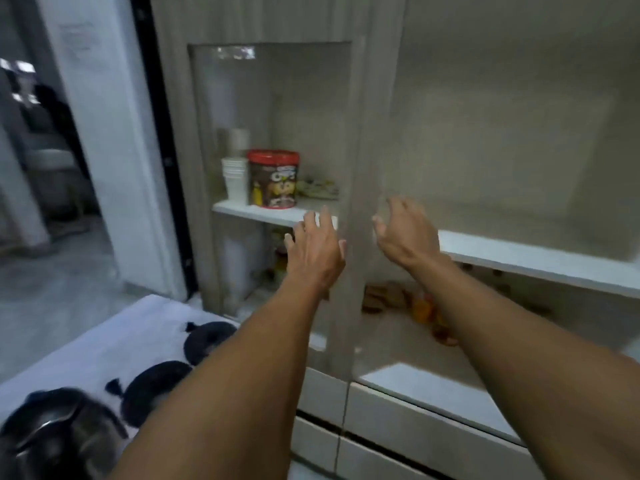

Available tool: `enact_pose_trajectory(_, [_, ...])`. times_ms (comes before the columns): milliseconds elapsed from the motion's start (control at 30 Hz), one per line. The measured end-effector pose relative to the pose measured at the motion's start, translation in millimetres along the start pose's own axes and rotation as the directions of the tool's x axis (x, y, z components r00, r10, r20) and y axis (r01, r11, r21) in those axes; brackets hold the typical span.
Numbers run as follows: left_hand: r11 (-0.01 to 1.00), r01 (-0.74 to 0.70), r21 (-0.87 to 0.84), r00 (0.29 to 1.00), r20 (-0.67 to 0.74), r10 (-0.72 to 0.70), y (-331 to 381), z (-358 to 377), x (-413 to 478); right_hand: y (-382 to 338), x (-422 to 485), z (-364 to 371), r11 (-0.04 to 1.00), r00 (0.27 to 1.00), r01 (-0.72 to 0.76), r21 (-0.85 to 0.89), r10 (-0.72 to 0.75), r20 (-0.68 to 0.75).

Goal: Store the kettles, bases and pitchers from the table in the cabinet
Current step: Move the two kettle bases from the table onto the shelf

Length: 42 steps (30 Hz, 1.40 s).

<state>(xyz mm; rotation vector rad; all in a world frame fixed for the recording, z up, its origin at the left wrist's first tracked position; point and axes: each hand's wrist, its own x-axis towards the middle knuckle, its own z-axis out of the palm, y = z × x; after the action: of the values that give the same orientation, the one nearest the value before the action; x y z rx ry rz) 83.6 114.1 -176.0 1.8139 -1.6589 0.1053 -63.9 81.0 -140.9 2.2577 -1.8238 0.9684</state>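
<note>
Both hands, left hand and right hand, spread empty at the cabinet doors' seam. The kettle and bases lie low-left of that seam, nearer the left hand.

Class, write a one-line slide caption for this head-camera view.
Both empty hands, left and right, reach toward the glass-fronted cabinet; kettle bases wait on the table.

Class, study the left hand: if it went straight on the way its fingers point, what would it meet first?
Most likely the front edge of the white shelf just beyond the left hand; blur leaves depth uncertain.
</note>
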Motion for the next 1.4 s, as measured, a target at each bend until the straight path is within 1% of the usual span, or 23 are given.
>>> enact_pose_trajectory(67, [0.991, 0.119, 0.062, 0.993, -0.031, -0.118, -56.1, -11.2, 3.8, -44.3, 12.6, 46.8, 0.993, 0.991, 0.106, 0.051, -0.109, 0.075])
enact_pose_trajectory(133, [0.966, 0.230, 0.117, 0.973, -0.065, -0.223, -102.3, -17.7, 2.5, -81.5, 22.5, 90.4, 0.974, 0.965, 0.208, 0.091, -0.219, 0.142])
enact_pose_trajectory(233, [0.905, 0.378, 0.197, 0.925, -0.106, -0.364, -157.3, -17.1, -7.0, -120.6, 30.5, 152.9, 0.931, 0.904, 0.324, 0.169, -0.358, 0.236])
enact_pose_trajectory(300, [0.845, 0.478, 0.240, 0.878, -0.137, -0.458, -187.9, -7.9, -14.8, -136.3, 32.9, 192.8, 0.910, 0.863, 0.364, 0.198, -0.409, 0.295])
enact_pose_trajectory(367, [0.772, 0.586, 0.248, 0.810, -0.156, -0.565, -212.6, 9.2, -22.8, -144.9, 31.8, 233.2, 0.889, 0.806, 0.399, 0.226, -0.457, 0.376])
enact_pose_trajectory(467, [0.649, 0.725, 0.233, 0.687, -0.176, -0.705, -238.2, 42.0, -33.3, -149.0, 24.5, 292.7, 0.827, 0.691, 0.477, 0.298, -0.562, 0.454])
enact_pose_trajectory(567, [0.535, 0.819, 0.208, 0.569, -0.175, -0.804, -255.9, 80.6, -51.5, -140.9, 10.0, 346.9, 0.771, 0.577, 0.513, 0.378, -0.636, 0.513])
enact_pose_trajectory(700, [0.381, 0.890, 0.249, 0.422, -0.138, -0.896, -280.4, 122.8, -86.2, -120.6, -14.0, 410.3, 0.777, 0.463, 0.468, 0.420, -0.621, 0.633])
enact_pose_trajectory(767, [0.338, 0.909, 0.244, 0.376, -0.132, -0.917, -296.6, 137.5, -99.9, -115.4, -23.1, 437.9, 0.779, 0.423, 0.480, 0.403, -0.608, 0.672])
enact_pose_trajectory(800, [0.326, 0.916, 0.233, 0.362, -0.132, -0.923, -305.4, 144.7, -105.1, -115.0, -25.6, 450.8, 0.782, 0.419, 0.488, 0.389, -0.600, 0.681])
enact_pose_trajectory(867, [0.306, 0.928, 0.210, 0.337, -0.130, -0.932, -324.9, 157.4, -110.2, -117.8, -26.4, 475.2, 0.794, 0.441, 0.494, 0.354, -0.580, 0.685])
enact_pose_trajectory(933, [0.264, 0.944, 0.196, 0.291, -0.119, -0.949, -342.7, 168.2, -113.2, -119.7, -26.0, 496.5, 0.806, 0.448, 0.487, 0.337, -0.562, 0.696])
enact_pose_trajectory(1033, [0.203, 0.965, 0.167, 0.216, -0.069, -0.974, -362.4, 183.6, -116.6, -119.7, -29.4, 521.3, 0.808, 0.414, 0.465, 0.361, -0.559, 0.719])
enact_pose_trajectory(1100, [0.178, 0.972, 0.155, 0.187, -0.045, -0.981, -368.1, 195.8, -120.1, -117.2, -37.3, 530.5, 0.816, 0.440, 0.441, 0.373, -0.559, 0.703])
enact_pose_trajectory(1167, [0.161, 0.969, 0.186, 0.173, -0.050, -0.984, -367.3, 206.1, -122.3, -115.6, -44.7, 536.5, 0.820, 0.477, 0.434, 0.374, -0.561, 0.677])
enact_pose_trajectory(1300, [0.129, 0.981, 0.142, 0.154, -0.181, -0.971, -370.2, 214.9, -119.9, -115.7, -49.3, 543.1, 0.829, 0.555, 0.401, 0.389, -0.558, 0.617])
enact_pose_trajectory(1400, [0.119, 0.987, 0.111, 0.144, -0.247, -0.958, -369.3, 216.6, -115.0, -115.3, -51.0, 543.9, 0.829, 0.595, 0.348, 0.438, -0.556, 0.580])
